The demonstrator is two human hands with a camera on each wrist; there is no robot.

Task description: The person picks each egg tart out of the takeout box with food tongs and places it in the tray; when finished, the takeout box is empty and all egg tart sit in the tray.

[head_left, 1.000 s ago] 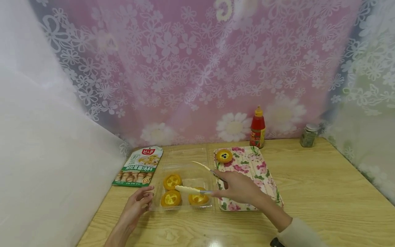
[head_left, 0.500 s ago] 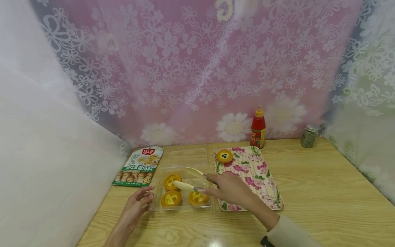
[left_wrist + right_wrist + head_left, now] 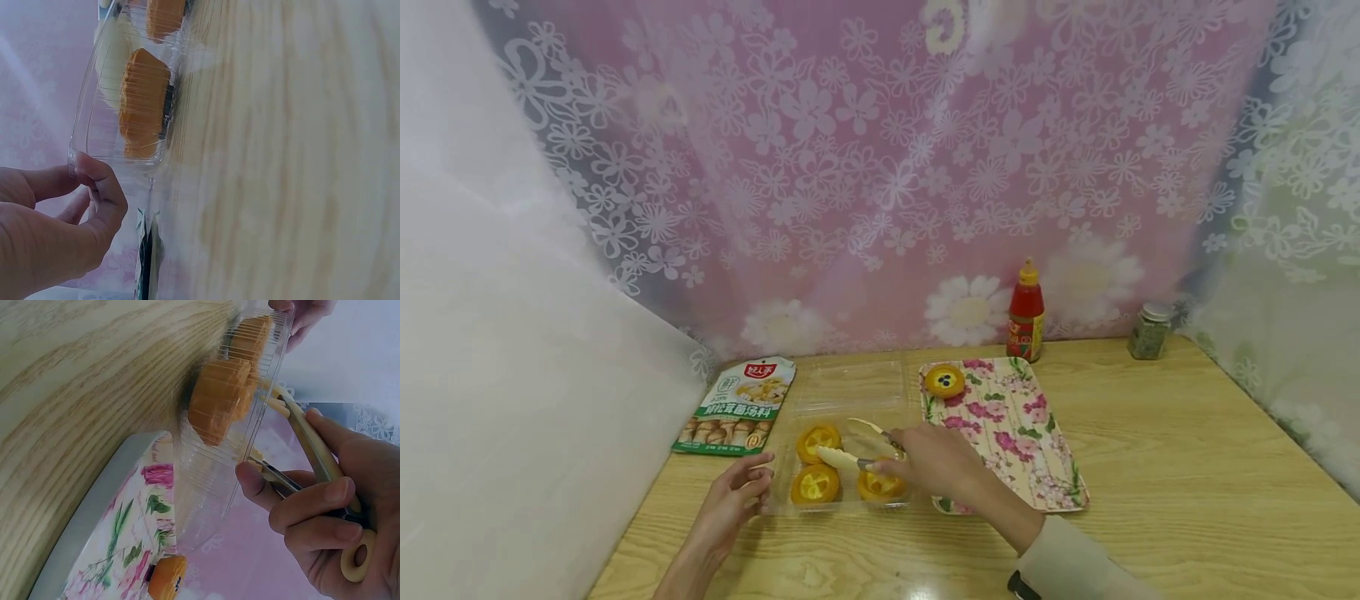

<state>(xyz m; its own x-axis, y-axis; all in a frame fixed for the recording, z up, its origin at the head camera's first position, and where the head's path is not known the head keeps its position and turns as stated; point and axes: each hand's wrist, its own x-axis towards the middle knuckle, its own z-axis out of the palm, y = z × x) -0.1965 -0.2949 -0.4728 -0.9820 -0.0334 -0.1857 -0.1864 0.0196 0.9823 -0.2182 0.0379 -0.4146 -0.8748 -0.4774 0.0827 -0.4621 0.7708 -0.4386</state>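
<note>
In the head view, a clear plastic box (image 3: 781, 475) holds three egg tarts: a back-left tart (image 3: 812, 438), a front-left tart (image 3: 815, 485) and a right tart (image 3: 876, 487). My left hand (image 3: 733, 500) pinches the box's left rim between thumb and fingers, as the left wrist view shows. My right hand (image 3: 932, 462) grips a pair of tongs (image 3: 841, 459) with cream-coloured tips. The tongs' arms are spread, and the nearer tip overlaps the back-left tart in the head view. In the right wrist view the tips reach over the box rim, partly hidden behind it.
A flowered tray (image 3: 1022, 442) lies right of the box, bearing a tart with dark berries (image 3: 944, 381). Left of the box is a green-and-white food packet (image 3: 737, 406). A red sauce bottle (image 3: 1026, 317) and a small glass jar (image 3: 1149, 332) stand at the back.
My right hand has moved left with the tongs, down to the back-left tart. The tongs' tips have come closer together. My left hand stays at the box's rim.
</note>
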